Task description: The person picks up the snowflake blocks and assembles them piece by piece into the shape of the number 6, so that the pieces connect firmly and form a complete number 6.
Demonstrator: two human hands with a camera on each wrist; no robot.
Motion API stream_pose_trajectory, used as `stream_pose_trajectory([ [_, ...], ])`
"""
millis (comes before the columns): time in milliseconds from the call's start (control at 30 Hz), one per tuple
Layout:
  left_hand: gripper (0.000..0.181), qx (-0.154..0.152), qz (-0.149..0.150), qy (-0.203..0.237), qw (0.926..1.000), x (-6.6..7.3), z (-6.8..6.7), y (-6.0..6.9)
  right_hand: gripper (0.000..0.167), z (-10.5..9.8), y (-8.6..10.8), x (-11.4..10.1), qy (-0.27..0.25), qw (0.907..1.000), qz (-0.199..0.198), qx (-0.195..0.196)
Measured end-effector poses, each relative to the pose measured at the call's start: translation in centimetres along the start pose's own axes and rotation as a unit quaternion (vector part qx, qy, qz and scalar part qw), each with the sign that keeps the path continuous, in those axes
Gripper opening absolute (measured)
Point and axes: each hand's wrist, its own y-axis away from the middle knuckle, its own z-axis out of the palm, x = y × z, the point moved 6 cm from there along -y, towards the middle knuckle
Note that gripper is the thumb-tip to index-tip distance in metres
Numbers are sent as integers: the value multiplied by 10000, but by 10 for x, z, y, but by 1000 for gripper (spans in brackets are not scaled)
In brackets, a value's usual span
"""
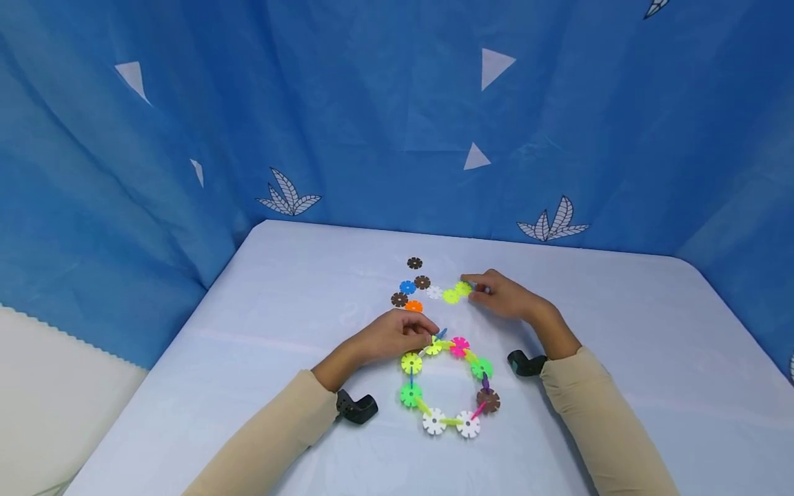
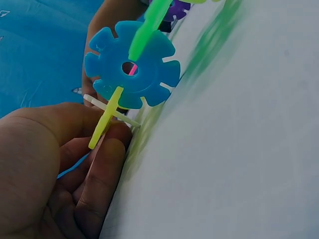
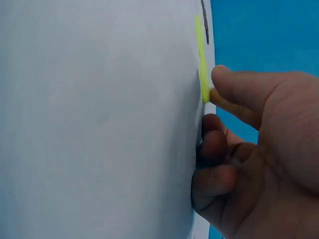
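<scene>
A ring of linked notched plastic discs (image 1: 434, 421), in several colours, stands on the white table. My left hand (image 1: 397, 336) pinches the ring's upper left part, at a yellow-green disc (image 2: 105, 119) with a white disc (image 2: 94, 102) slotted across it. A blue disc (image 2: 107, 62) sits just ahead of those fingers in the left wrist view. Farther back, my right hand (image 1: 505, 296) reaches with thumb and forefinger apart at a loose yellow-green disc (image 1: 463, 288). In the right wrist view, a fingertip meets the near end of the yellow-green disc (image 3: 203, 64), which lies flat.
Left of my right hand lie loose discs: another yellow-green one (image 1: 451, 296), a white one (image 1: 434, 293), a blue one (image 1: 406, 287), an orange one (image 1: 413, 306) and several brown ones (image 1: 422, 282). A blue curtain (image 1: 397, 124) hangs behind the table (image 1: 279, 275).
</scene>
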Motion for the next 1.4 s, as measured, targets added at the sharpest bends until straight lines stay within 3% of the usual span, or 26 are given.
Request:
stream_pose_trajectory([
  [100,20,34,8,-10,10000,1,1,0,35,0,-2,1,74,9999,-59,84],
  [233,20,44,20,-1,10000,2,2,-2,21,1,1,2,-193,9996,-120,150],
  [467,20,121,-10,-35,9999,0,-2,1,4,6,11,2,-924,9952,267,196],
  [633,20,119,41,17,9999,-2,-2,2,9,16,14,-1,-1891,9808,435,-189],
  [767,20,84,29,74,9999,-6,0,0,12,27,15,-9,-2230,9727,271,-578],
  [1000,22,90,101,215,9997,-8,2,-1,11,39,15,-21,-2316,9690,82,-860],
  [1400,18,137,190,207,9995,-7,3,-1,10,43,15,-21,-2541,9636,257,-797],
])
